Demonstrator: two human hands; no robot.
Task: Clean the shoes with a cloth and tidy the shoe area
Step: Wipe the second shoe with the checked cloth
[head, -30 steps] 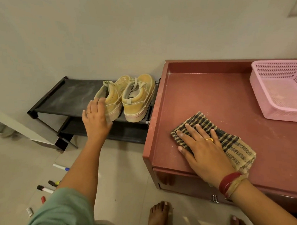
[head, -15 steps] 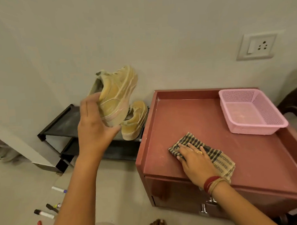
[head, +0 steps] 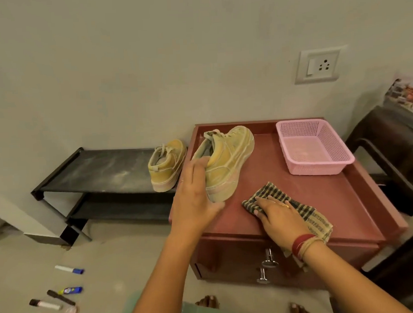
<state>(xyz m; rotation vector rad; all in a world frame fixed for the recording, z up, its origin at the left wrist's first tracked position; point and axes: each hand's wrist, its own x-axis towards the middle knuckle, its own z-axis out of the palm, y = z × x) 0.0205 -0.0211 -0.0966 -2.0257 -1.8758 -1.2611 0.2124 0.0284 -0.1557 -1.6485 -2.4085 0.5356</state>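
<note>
**Shoe area: items as we find them**

1. Left hand (head: 195,194). It grips the dusty yellow sneaker (head: 227,165) at the heel. The fingers lie close together and curl round the back of the shoe, and the thumb is tucked beneath the sole.
2. Dusty yellow sneaker. It is lifted clear above the left part of the cabinet top, tilted, with its toe pointing away towards the wall. We note pale dust along the sole and upper.
3. Second sneaker (head: 167,165). It stands upright at the right end of the top shelf of the black shoe rack (head: 95,170), just beside the cabinet, heel towards us.
4. Right hand (head: 281,219). It lies flat on the checked cloth (head: 268,191), fingers straight and slightly spread. There is a ring on one finger and a red bangle at the wrist.
5. Checked cloth. It is folded and pressed onto the front of the red-brown cabinet (head: 332,198), with its near corner hanging over the front edge.
6. Pink basket (head: 343,161). It sits at the back right of the cabinet top, well apart from the cloth.
7. Markers (head: 69,269). Several are scattered on the floor at lower left, in front of the rack.
8. Wall socket (head: 316,66). It is mounted above the cabinet.
</note>
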